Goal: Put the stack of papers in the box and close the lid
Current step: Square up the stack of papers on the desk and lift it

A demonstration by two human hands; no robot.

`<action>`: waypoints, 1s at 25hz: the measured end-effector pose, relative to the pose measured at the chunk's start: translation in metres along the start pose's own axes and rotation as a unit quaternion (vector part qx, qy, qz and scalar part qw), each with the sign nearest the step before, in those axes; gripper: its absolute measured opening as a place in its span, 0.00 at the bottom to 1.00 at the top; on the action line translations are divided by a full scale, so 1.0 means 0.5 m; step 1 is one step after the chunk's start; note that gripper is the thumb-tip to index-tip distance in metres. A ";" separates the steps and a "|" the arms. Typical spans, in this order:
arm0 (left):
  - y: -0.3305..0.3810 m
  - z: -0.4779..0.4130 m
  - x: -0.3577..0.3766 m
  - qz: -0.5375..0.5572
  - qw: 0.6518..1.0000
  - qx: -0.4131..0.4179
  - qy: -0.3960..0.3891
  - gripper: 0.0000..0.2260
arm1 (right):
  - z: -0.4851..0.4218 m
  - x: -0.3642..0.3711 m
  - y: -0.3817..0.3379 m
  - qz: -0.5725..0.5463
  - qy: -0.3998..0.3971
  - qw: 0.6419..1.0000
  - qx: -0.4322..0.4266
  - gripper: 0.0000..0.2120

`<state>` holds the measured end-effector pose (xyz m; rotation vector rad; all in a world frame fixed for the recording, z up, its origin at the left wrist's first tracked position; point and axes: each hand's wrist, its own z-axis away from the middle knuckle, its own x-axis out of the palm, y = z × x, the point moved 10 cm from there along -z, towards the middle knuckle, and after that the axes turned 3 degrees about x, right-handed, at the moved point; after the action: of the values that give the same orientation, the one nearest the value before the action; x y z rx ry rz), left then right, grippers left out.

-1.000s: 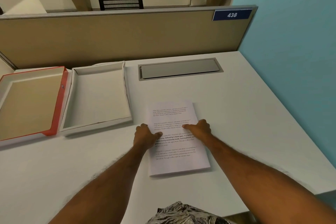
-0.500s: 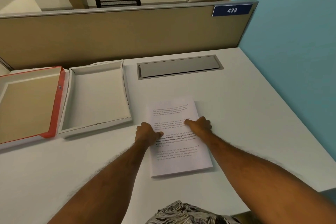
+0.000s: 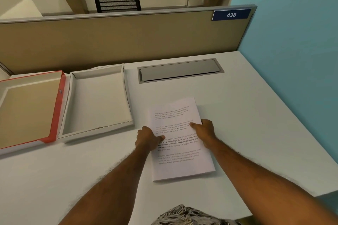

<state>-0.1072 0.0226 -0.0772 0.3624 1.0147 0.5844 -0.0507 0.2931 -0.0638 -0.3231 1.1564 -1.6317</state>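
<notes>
My left hand [image 3: 149,138] grips the left edge of the stack of papers [image 3: 180,140], thumb on top, fingers hidden beneath; my right hand [image 3: 205,130] clamps the right edge the same way. The stack lies flat on the white desk [image 3: 256,133], just right of the open white box [image 3: 98,100]. The red-edged lid [image 3: 33,107], beside the box, is cut off at the left. The printed text is mostly too small to read; the blue plate [image 3: 231,14] says 438.
</notes>
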 end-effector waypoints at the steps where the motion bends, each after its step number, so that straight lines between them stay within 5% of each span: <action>1: -0.002 0.000 -0.001 0.009 1.000 0.007 0.001 0.38 | 0.008 -0.004 -0.007 -0.003 0.006 1.000 -0.026 0.12; 7: 0.000 0.025 -0.013 -0.013 0.997 0.063 0.032 0.46 | 0.072 -0.020 -0.062 -0.013 0.006 0.985 -0.170 0.14; 12: 0.049 0.059 -0.038 0.277 0.951 0.129 0.049 0.28 | 0.099 -0.036 -0.104 -0.040 0.007 0.980 -0.196 0.14; 18: 0.167 0.138 -0.153 0.336 0.883 0.294 0.143 0.18 | 0.128 -0.077 -0.201 -0.087 0.006 0.958 -0.272 0.13; 25: 0.158 0.162 -0.172 0.325 0.869 0.318 0.194 0.17 | 0.162 -0.064 -0.220 -0.103 -0.011 0.939 -0.327 0.14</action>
<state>-0.0933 0.0310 0.0638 1.2450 1.4788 0.9425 -0.0462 0.2753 0.0755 -0.9104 1.6746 -1.3650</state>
